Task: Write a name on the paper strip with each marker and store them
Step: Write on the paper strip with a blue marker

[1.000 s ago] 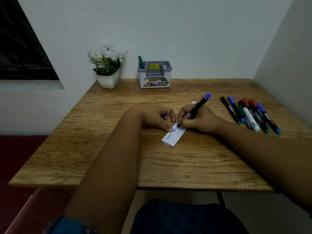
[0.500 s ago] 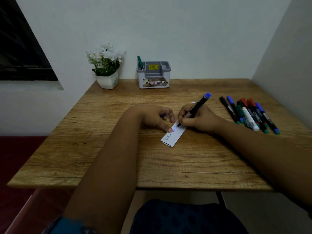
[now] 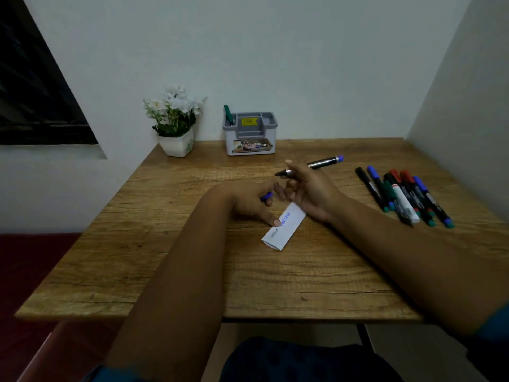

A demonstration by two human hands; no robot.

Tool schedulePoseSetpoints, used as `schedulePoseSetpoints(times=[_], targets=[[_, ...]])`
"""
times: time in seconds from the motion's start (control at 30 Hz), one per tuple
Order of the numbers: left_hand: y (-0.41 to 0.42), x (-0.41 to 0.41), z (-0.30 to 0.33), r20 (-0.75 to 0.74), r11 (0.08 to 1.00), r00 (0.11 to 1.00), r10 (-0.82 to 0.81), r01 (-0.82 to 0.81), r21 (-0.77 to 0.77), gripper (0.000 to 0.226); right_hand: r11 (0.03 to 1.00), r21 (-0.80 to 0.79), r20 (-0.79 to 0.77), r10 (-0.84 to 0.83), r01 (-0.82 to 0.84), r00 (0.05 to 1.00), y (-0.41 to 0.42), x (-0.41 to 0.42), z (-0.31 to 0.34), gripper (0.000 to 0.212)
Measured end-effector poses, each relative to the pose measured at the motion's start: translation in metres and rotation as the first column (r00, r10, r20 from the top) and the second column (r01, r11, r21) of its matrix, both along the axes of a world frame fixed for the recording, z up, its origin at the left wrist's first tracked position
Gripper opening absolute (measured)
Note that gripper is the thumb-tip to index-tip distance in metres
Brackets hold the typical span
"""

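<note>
Tabletop (image 3: 170, 260): paper strip (image 3: 285, 226) at centre. Right hand (image 3: 308, 193) beyond strip, gripping uncapped blue marker (image 3: 311, 165), tip raised. Left hand (image 3: 254, 204) fingertip pressing strip, curled fingers holding blue cap (image 3: 266, 196). Organizer (image 3: 250, 133) behind strip, at wall.

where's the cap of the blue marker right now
In the head view the blue cap sits near the table's middle, held in the curled fingers of the left hand, just above the paper strip and left of the right hand.
</note>
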State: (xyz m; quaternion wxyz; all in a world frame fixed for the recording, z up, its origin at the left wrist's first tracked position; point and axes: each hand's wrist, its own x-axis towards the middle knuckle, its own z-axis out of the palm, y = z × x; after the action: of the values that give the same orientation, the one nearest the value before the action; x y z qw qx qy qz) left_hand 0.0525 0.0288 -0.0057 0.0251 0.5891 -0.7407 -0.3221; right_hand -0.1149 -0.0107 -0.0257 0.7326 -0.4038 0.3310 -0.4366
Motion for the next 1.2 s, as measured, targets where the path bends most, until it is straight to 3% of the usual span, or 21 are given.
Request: schedulePoseSetpoints(times=[0.1, 0.23, 0.4, 0.57, 0.7, 0.83, 0.93, 1.07, 1.13, 1.2], targets=[[0.002, 0.002, -0.003, -0.124, 0.992, 0.984, 0.125, -0.126, -0.001, 0.094, 0.991, 0.114, 0.093, -0.079, 0.068, 0.993, -0.005, 0.002, -0.005, 0.018], [0.002, 0.002, -0.005, -0.291, 0.960, 0.917, 0.273, -0.279, 0.021, 0.088, 0.999, 0.010, 0.126, 0.040, -0.042, 0.991, -0.004, -0.002, -0.008, 0.016], [-0.001, 0.000, -0.008, -0.262, 0.958, 0.926, 0.273, -0.287, -0.017, 0.089, 0.995, -0.010, 0.090, 0.098, -0.097, 0.991, -0.002, -0.001, -0.003, 0.022], [0.000, -0.005, -0.006, -0.179, 0.967, 0.956, 0.232, -0.247, -0.065, 0.087, 0.983, -0.144, -0.138, 0.093, -0.113, 0.986, 0.001, 0.004, -0.004, 0.013], [-0.003, -0.008, -0.009, -0.224, 0.937, 0.945, 0.239, -0.285, -0.203, 0.074, 0.954, -0.280, -0.157, 0.066, -0.109, 0.985, 0.004, 0.004, -0.009, 0.010], [-0.006, -0.015, -0.007, -0.245, 0.886, 0.936, 0.253, -0.326, -0.330, 0.058, 0.962, -0.263, -0.112, 0.037, -0.066, 0.993, 0.002, 0.004, -0.011, 0.009], [-0.006, -0.020, -0.007, -0.227, 0.873, 0.946, 0.230, -0.304, -0.380, 0.048, 0.965, -0.263, -0.100, -0.018, -0.009, 0.995, 0.000, 0.003, -0.013, 0.024], [-0.007, -0.027, -0.009, -0.187, 0.839, 0.965, 0.185, -0.254, -0.481, 0.039, 0.964, -0.264, -0.102, -0.035, 0.007, 0.994, -0.001, -0.001, -0.010, 0.002], [-0.007, -0.025, -0.009, -0.245, 0.840, 0.953, 0.177, -0.276, -0.467, 0.034, 0.965, -0.260, -0.101, -0.033, 0.006, 0.994, -0.001, -0.002, -0.011, 0.001], [-0.006, -0.018, -0.008, -0.440, 0.857, 0.879, 0.185, -0.364, -0.366, 0.027, 0.966, -0.257, -0.101, -0.021, -0.005, 0.995, -0.002, -0.001, -0.012, 0.004]])
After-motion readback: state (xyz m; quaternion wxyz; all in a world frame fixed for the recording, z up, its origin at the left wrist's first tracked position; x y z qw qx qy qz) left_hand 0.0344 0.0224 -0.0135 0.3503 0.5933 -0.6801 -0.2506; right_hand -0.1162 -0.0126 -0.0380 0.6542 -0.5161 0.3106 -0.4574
